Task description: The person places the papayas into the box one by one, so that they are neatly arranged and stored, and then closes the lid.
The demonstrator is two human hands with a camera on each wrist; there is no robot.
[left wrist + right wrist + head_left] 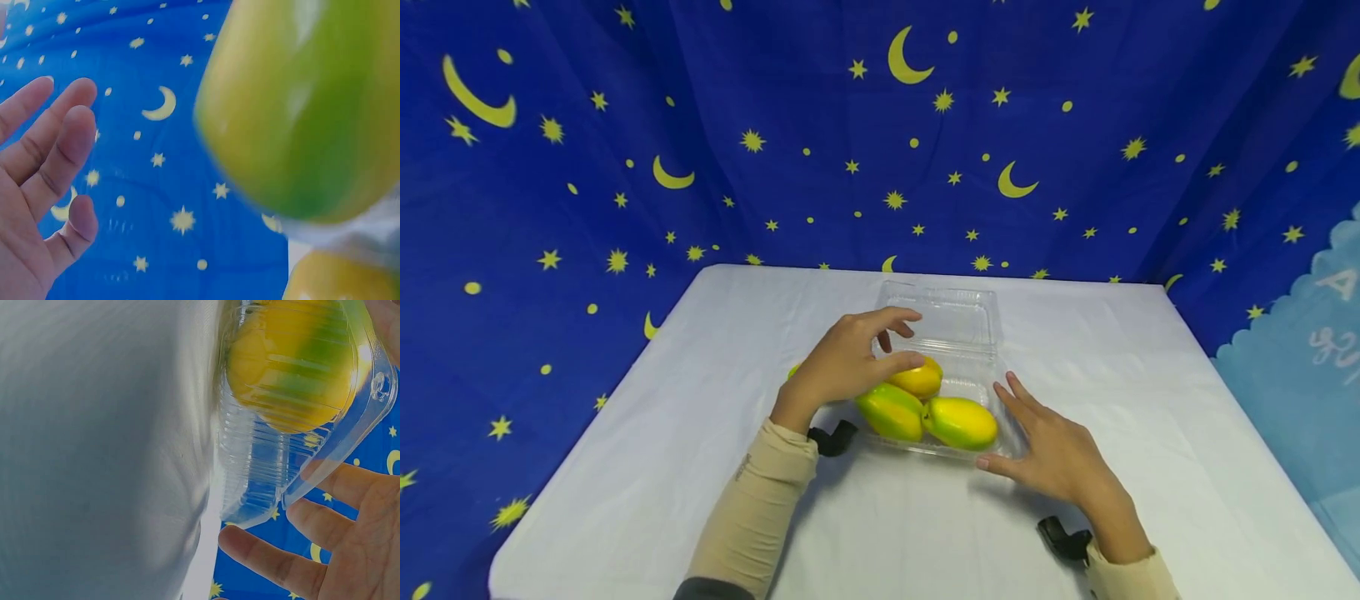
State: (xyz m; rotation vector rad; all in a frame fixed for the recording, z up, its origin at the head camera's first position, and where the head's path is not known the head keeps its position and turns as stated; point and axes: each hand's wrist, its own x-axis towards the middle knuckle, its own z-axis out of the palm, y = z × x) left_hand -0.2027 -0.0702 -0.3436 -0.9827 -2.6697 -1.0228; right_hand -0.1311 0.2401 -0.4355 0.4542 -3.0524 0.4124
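A clear plastic clamshell box lies with its lid folded back on the table. In its base are three yellow-green mangoes: a front-right mango, a left mango, and a back mango partly covered by my left thumb. My left hand hovers over the box's left side, its fingers loosely bent around nothing. Beside the box's right wall, my right hand has its fingers spread, fingertips right at the plastic. The right wrist view shows a mango through the ribbed wall.
Another green-yellow fruit peeks out left of the box, mostly hidden behind my left wrist. The white-covered table ends at a blue curtain with moons and stars. A light blue cloth hangs at the right.
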